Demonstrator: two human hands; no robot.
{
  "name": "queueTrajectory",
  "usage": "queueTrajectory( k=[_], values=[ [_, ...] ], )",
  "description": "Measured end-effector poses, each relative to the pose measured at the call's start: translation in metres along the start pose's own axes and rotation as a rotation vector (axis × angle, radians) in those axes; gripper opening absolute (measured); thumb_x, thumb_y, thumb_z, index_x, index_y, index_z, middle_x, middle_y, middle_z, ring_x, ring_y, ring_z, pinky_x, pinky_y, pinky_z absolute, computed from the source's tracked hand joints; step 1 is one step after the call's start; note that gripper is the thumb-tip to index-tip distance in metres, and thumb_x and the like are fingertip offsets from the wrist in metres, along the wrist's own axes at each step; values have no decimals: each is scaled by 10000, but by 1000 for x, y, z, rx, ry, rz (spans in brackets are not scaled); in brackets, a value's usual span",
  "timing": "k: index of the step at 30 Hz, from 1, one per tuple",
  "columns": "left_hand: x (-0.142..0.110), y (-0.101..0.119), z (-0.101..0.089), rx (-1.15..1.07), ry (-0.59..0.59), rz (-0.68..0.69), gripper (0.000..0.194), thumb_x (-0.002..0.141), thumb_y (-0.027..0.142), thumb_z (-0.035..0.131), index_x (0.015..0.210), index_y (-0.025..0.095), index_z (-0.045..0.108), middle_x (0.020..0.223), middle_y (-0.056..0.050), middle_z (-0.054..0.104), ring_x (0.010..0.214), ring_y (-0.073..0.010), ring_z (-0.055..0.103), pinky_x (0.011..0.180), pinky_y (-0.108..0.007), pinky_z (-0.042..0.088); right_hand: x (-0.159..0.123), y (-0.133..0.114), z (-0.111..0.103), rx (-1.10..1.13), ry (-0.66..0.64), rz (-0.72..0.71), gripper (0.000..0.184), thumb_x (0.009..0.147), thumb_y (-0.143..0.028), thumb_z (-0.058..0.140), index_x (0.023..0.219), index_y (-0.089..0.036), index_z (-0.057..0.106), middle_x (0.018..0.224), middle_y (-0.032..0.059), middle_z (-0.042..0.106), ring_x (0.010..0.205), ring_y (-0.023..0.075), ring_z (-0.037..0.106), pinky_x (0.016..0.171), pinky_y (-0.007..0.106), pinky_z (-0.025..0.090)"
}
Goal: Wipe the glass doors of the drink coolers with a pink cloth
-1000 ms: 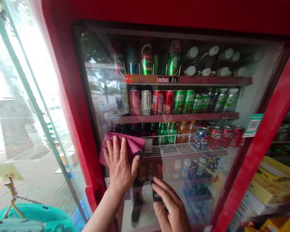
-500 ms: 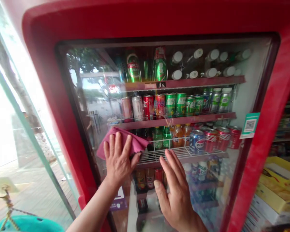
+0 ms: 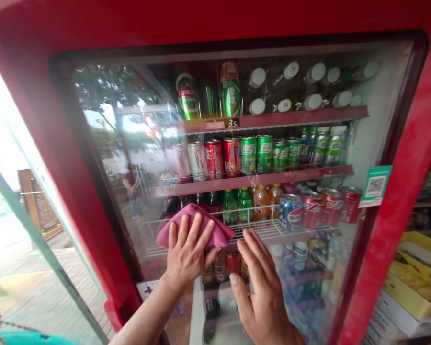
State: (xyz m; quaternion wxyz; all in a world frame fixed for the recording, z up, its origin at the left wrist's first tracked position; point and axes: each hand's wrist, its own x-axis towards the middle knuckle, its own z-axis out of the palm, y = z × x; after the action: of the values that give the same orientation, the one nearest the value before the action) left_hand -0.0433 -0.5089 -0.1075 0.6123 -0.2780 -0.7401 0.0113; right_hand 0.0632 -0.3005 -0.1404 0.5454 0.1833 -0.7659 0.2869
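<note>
My left hand [image 3: 188, 254] lies over a pink cloth [image 3: 197, 214], its fingers spread and holding the cloth flat against the glass door [image 3: 237, 297] of a red drinks fridge. The thumb sits at the cloth's lower right edge. To the right, my right hand [image 3: 260, 292] is raised with fingers stretched out and nothing in it. Whether its palm touches the glass I cannot tell. Behind the glass, green bottles [image 3: 237, 206] and a blue Pepsi can [image 3: 290, 212] stand near the hands, with a white wire rack [image 3: 269, 229] under them.
The red door frame [image 3: 393, 225] surrounds the glass, and a green QR code sticker [image 3: 376, 186] is on its right side. Yellow boxes [image 3: 416, 282] are stacked at the right. A turquoise object [image 3: 28, 338] with rope stands at lower left. A person [image 3: 131, 189] shows in the reflection.
My left hand and the cloth have moved right and slightly down across the glass. My right hand stays almost where it was. The view has shifted somewhat, with the fridge appearing larger.
</note>
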Motion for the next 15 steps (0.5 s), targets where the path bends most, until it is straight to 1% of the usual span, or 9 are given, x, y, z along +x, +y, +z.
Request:
queueTrajectory(
  k=[2, 4, 6, 7, 9, 10, 12, 13, 15],
  values=[
    [-7, -8, -3, 11, 1, 5, 968, 957, 637, 743, 1782, 363, 318, 1869, -47, 321, 1789, -293, 157, 1469, -484, 84, -2, 1, -1, 6, -18, 2, 589, 1138, -322, 523, 1713, -206, 469, 1749, 154, 541, 1634, 360, 518, 1240, 645, 573],
    [0, -30, -12, 34, 18, -73, 998, 962, 600, 757, 1796, 318, 287, 1904, -83, 194, 1796, -338, 109, 1468, -557, 83, -2, 4, -2, 7, -18, 9, 583, 1135, -320, 530, 1705, -211, 477, 1745, 155, 547, 1629, 364, 523, 1231, 652, 579],
    [23, -57, -23, 52, 47, -210, 1004, 992, 558, 732, 1812, 270, 229, 1919, -143, 70, 1790, -438, 51, 1432, -715, 103, -1, 7, -4, 5, -3, 15, 579, 1131, -318, 548, 1697, -212, 486, 1740, 156, 553, 1626, 361, 526, 1224, 645, 587],
    [39, -69, -29, 57, 63, -282, 993, 1011, 544, 708, 1817, 258, 203, 1923, -159, 24, 1783, -479, 25, 1412, -766, 104, 1, 8, -5, 3, 6, 17, 577, 1129, -317, 554, 1693, -211, 490, 1739, 156, 554, 1626, 358, 527, 1222, 638, 590],
    [76, -85, -38, 56, 92, -379, 944, 1053, 543, 639, 1823, 265, 167, 1929, -152, -53, 1771, -524, -3, 1400, -795, 89, 4, 10, -6, -1, 27, 21, 573, 1129, -315, 556, 1689, -210, 495, 1740, 156, 553, 1628, 354, 524, 1220, 627, 592],
    [94, -87, -40, 47, 94, -416, 924, 1066, 554, 613, 1823, 279, 161, 1932, -132, -76, 1766, -535, -4, 1406, -784, 81, 6, 11, -7, -4, 35, 24, 571, 1130, -313, 555, 1688, -209, 497, 1743, 156, 549, 1629, 354, 522, 1219, 625, 592],
    [124, -81, -38, 31, 111, -457, 896, 1070, 587, 594, 1818, 314, 184, 1935, -76, -106, 1763, -540, -12, 1420, -755, 49, 10, 11, -7, -9, 49, 21, 568, 1128, -307, 555, 1683, -200, 503, 1744, 160, 545, 1630, 360, 519, 1213, 628, 592],
    [133, -73, -35, 33, 102, -430, 896, 1065, 602, 600, 1816, 317, 201, 1934, -59, -116, 1765, -532, -21, 1428, -740, 37, 12, 10, -7, -10, 53, 17, 567, 1125, -303, 558, 1679, -192, 507, 1744, 164, 545, 1629, 362, 519, 1210, 630, 593],
    [137, -51, -25, 39, 60, -265, 937, 1043, 625, 634, 1814, 296, 215, 1931, -68, -115, 1775, -502, -38, 1435, -722, 19, 16, 9, -6, -10, 60, 5, 558, 1124, -294, 562, 1668, -174, 517, 1740, 169, 547, 1626, 362, 522, 1214, 631, 589]
  ],
)
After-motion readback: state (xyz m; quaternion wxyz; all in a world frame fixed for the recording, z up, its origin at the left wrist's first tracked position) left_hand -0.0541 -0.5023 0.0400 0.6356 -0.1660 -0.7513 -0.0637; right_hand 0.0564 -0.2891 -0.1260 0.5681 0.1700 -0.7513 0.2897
